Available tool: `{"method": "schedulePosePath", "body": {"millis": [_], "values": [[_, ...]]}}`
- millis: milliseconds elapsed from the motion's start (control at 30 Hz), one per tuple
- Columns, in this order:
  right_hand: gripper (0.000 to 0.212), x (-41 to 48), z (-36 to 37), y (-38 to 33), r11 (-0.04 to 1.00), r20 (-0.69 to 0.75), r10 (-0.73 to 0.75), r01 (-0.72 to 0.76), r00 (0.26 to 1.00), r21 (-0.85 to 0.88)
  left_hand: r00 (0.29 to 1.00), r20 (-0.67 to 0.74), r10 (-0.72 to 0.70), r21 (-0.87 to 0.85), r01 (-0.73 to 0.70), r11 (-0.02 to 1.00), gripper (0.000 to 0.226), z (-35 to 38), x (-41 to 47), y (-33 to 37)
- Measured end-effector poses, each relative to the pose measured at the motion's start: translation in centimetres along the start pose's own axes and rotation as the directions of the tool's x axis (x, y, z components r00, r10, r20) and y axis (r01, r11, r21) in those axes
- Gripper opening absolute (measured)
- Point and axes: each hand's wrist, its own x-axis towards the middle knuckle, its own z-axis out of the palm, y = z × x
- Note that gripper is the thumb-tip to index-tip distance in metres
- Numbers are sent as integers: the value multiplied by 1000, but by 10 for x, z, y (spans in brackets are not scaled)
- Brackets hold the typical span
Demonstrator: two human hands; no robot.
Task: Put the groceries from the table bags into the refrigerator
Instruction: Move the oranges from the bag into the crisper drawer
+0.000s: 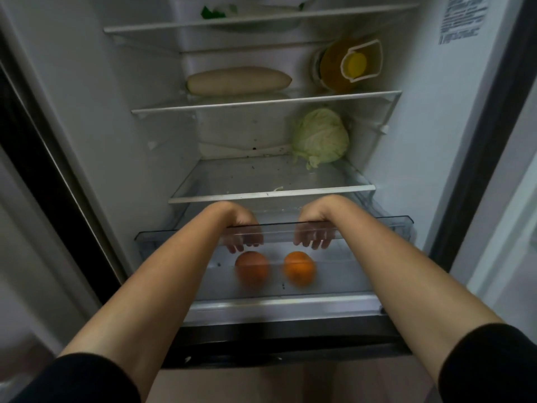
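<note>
The refrigerator stands open and its clear crisper drawer is pulled out at the bottom. Two oranges lie side by side on the drawer floor, one on the left and one on the right. Both my wrists bend over the drawer's front rim. My left hand hangs inside the drawer just above the left orange. My right hand hangs above the right orange. The fingers of both point down loosely and hold nothing; I see them through the clear front wall. No bags are in view.
A cabbage sits at the right on the glass shelf above the drawer. One shelf higher lie a long white radish and an oil bottle on its side. Greens show on the top shelf. The fridge door stands at my left.
</note>
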Motion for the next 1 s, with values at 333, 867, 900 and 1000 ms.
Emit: {"method": "schedulePosePath", "body": {"millis": [333,867,900,1000], "values": [[37,-51,10,11,957,-670,-289,194,683,-215,472,-814,338,276,-197,941,39,16,-51,-23],[78,-70,216,72,928,-852,-374,143,366,-345,409,-847,339,298,-164,941,57,202,-103,-137],[77,-75,220,70,926,-856,-377,174,354,-336,364,-868,338,308,-140,941,58,209,-115,-144],[72,-91,241,63,891,-860,-434,267,269,-366,268,-915,302,283,-109,953,59,236,-151,-167]]}}
